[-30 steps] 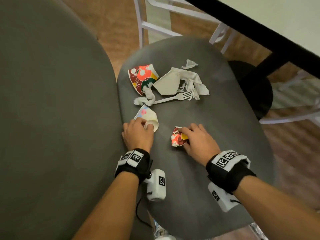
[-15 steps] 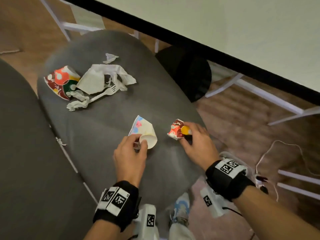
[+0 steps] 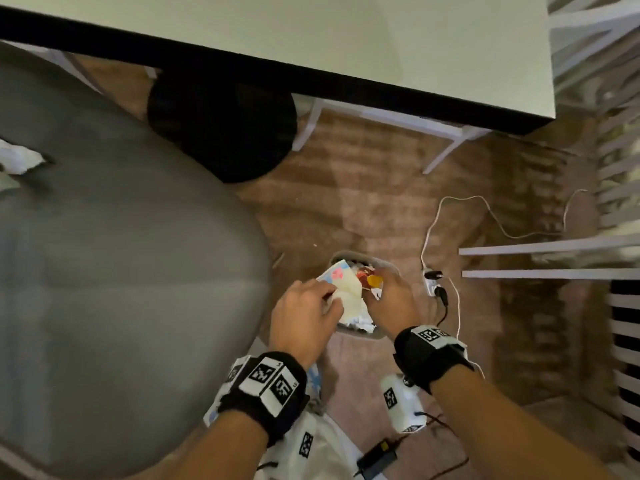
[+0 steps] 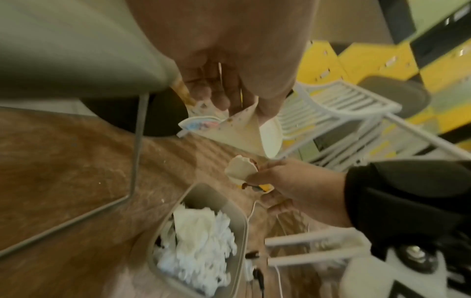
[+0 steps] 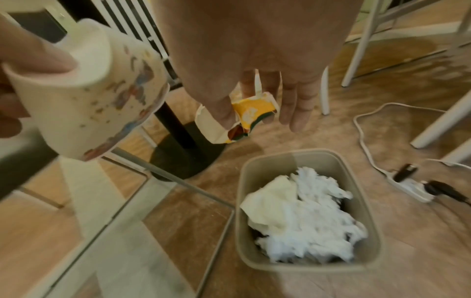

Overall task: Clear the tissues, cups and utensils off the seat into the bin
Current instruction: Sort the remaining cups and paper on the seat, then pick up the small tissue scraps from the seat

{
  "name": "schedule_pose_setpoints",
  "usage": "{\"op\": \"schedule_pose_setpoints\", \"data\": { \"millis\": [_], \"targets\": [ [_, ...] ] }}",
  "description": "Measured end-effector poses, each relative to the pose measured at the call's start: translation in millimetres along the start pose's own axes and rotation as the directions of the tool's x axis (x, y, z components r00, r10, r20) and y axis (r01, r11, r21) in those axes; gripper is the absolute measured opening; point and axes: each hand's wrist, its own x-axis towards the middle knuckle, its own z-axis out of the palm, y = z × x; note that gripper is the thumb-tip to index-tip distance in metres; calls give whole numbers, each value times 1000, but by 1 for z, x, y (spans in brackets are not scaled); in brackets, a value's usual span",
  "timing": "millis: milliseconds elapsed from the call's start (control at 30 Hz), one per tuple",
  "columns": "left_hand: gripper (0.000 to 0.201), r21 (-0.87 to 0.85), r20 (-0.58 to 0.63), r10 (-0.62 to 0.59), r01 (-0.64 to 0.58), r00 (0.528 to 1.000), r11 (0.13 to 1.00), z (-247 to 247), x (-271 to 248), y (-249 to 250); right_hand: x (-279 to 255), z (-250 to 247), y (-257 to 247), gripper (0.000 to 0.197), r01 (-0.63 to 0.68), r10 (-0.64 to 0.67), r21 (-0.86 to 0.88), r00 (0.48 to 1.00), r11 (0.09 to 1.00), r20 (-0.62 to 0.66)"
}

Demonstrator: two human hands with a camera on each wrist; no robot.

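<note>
The left hand (image 3: 304,315) pinches a pale cup (image 3: 341,284) and the right hand (image 3: 393,299) a crumpled scrap (image 3: 370,280), both over the bin (image 5: 367,173). Either could bounce off the heaped tissues (image 5: 311,213) (already near the rim) onto the floor.

Left hand (image 3: 304,315) and right hand (image 3: 393,299) side by side, forearms extended, fingers curled in pinching grip.

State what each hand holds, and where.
Left hand pinches the pale paper cup near its base; right hand pinches the crumpled colourful cup by its torn edge.
</note>
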Motion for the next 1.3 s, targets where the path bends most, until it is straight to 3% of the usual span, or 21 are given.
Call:
{"op": "schedule_pose_setpoints", "data": {
  "millis": [133,300,467,567,633,700,800,867,933,1000,1133,1200,1300],
  "targets": [
    [26,148,192,-182,155,964,977,47,18,-1,10,16,46,35,-95,115,-129,982,987,152],
    [29,232,367,-415,351,832,907,94,34,-14,19,23,78,33,-188,221,-147,939,971,264],
    [33,178,356,-369,326,858,929,115,46,-6,23,16,87,55,-147,174,-114,941,983,291],
    [51,214,417,-397,336,818,917,115,41,-9,18,2,82,64,-117,160,-134,914,984,374],
    [47,218,443,-430,370,787,903,107,30,-16,13,-9,74,59,-108,156,-144,907,984,391],
    [39,140,466,-422,406,778,903,90,13,-24,7,-18,59,56,-68,118,-138,913,988,390],
    [25,-129,457,-343,443,821,887,44,-10,-27,2,-35,23,51,50,-12,-106,942,993,334],
    [12,-404,388,-317,469,866,786,3,-15,-30,3,-45,-15,45,183,-153,-81,947,980,281],
    [8,-590,230,-365,427,902,685,-45,-16,-49,6,-54,-68,40,302,-272,-92,930,949,248],
    [8,-640,6,-460,358,888,681,-94,-14,-78,10,-53,-127,38,413,-380,-100,893,905,241],
    [7,-528,-422,-579,330,698,783,-186,-13,-150,17,-29,-235,41,630,-589,-71,756,774,285],
    [15,-489,-534,-580,335,615,805,-220,-12,-184,19,-9,-281,40,709,-666,-81,689,700,285],
    [31,-355,-667,-492,342,559,870,-262,-4,-225,19,26,-337,40,771,-731,-76,626,633,271]
  ]
}}
